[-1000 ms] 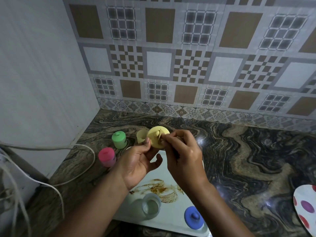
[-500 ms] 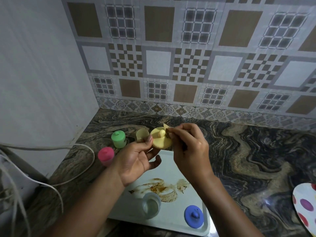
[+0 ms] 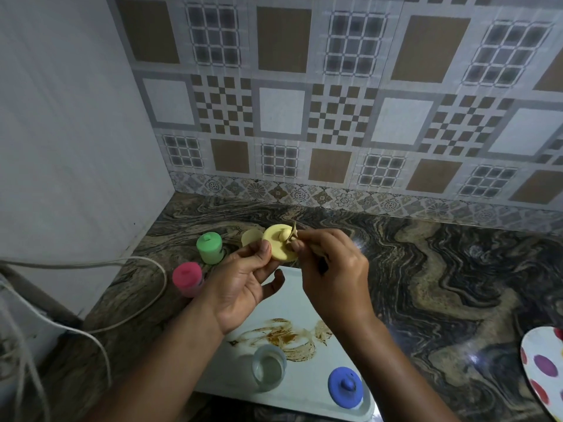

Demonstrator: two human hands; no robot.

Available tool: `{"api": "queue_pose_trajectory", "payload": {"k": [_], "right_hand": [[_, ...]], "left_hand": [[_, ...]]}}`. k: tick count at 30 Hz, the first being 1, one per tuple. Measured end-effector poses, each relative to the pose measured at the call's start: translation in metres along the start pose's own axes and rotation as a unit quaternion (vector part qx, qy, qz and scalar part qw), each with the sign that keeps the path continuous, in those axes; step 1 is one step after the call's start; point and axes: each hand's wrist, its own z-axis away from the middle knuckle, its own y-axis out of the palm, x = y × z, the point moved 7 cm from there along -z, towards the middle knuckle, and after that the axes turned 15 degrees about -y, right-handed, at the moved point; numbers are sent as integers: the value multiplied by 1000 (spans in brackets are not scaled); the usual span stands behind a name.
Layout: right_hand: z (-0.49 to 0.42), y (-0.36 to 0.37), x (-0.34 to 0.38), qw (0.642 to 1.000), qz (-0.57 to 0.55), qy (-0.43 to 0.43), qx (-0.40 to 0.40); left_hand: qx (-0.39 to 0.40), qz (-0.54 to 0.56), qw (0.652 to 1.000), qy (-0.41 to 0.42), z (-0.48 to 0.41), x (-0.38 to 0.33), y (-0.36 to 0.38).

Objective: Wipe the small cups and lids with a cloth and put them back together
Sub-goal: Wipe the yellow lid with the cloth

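At the left edge of the frame, pale cables point(image 3: 91, 300) loop over the dark marbled table point(image 3: 441, 269). Right of them a pink cup point(image 3: 187, 278) stands with its lid on, and a green cup point(image 3: 209, 247), also lidded, stands just beyond it toward the tiled wall point(image 3: 335, 117).

The left hand point(image 3: 243, 287) is raised at mid-frame, palm toward the camera. Its thumb and fingers are curled and pinch the lower left edge of the yellow lid point(image 3: 278, 243), holding it above the table with the knob side facing the camera. Behind the lid, partly hidden, a yellow cup point(image 3: 251, 237) stands open on the table.

The right hand point(image 3: 332, 269) meets the lid from the right. Its fingertips are closed together on a small bit of cloth point(image 3: 294, 231) and press it against the lid beside the knob; most of the cloth is hidden inside the hand.

Below both hands lies a white tray point(image 3: 292, 300) with a brown smear point(image 3: 283, 336) at its middle. A clear cup point(image 3: 269, 367) stands open on the tray's near part, and a blue lid point(image 3: 345, 386) lies knob-up to the right of it, near the tray's corner.

At the lower right edge, well apart from the tray, part of a spotted plate point(image 3: 542, 367) shows.
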Motion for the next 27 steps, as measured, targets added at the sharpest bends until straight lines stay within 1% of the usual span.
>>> {"api": "queue_pose_trajectory", "payload": {"k": [5, 10, 15, 19, 23, 27], "right_hand": [[1, 2, 0, 1000, 7, -4, 0], [-7, -4, -14, 1000, 20, 20, 3], [-2, -1, -1, 1000, 0, 11, 8], [5, 4, 8, 1000, -4, -1, 4], [0, 4, 2, 1000, 4, 13, -11], [-8, 1, -20, 999, 16, 45, -3]], "left_hand": [[-9, -22, 1000, 0, 0, 3, -5], [-3, -33, 999, -5, 2, 11, -1], [-17, 5, 1000, 1, -1, 6, -1], [-23, 3, 1000, -3, 0, 6, -1], [-25, -4, 1000, -5, 1, 4, -2], [-21, -11, 1000, -8, 5, 9, 0]]}}
